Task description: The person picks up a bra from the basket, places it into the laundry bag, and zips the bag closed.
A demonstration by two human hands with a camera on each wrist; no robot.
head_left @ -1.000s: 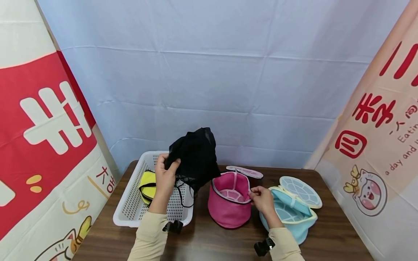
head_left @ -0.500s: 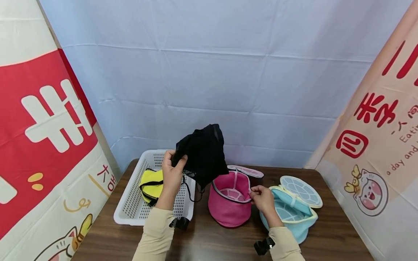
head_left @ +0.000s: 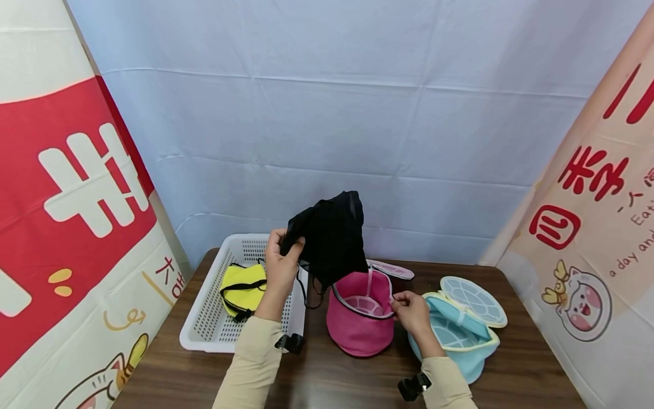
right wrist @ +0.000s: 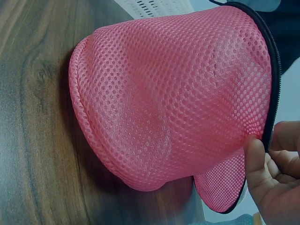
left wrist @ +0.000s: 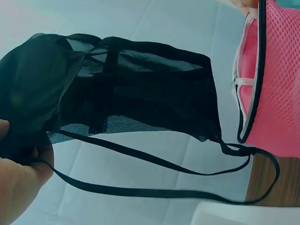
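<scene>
My left hand (head_left: pixel 284 264) pinches a thin black sheer cloth (head_left: pixel 334 238) between thumb and fingers, in the air at the back left of the pink mesh laundry bag (head_left: pixel 357 332). Thin black straps (left wrist: pixel 140 191) hang from the cloth in a loop, as the left wrist view shows. The lower end of the cloth overlaps the bag's far left rim in the head view. With my right hand (head_left: pixel 411 312) I pinch the zipped rim (right wrist: pixel 272 93) of the pink bag on its right side. That bag stands upright with its round lid (head_left: pixel 392 269) folded back behind it.
On the left is a white perforated basket (head_left: pixel 204 324) holding a yellow item with black straps (head_left: pixel 244 289). A light blue mesh laundry bag (head_left: pixel 455 346) with its lid (head_left: pixel 475 298) folded back stands to the right. Everything rests on a dark wooden table (head_left: pixel 327 380) before a pale cloth backdrop.
My left hand has carried the black cloth rightward, from above the basket toward the pink bag. More of the yellow item now shows. My right hand keeps its hold on the rim.
</scene>
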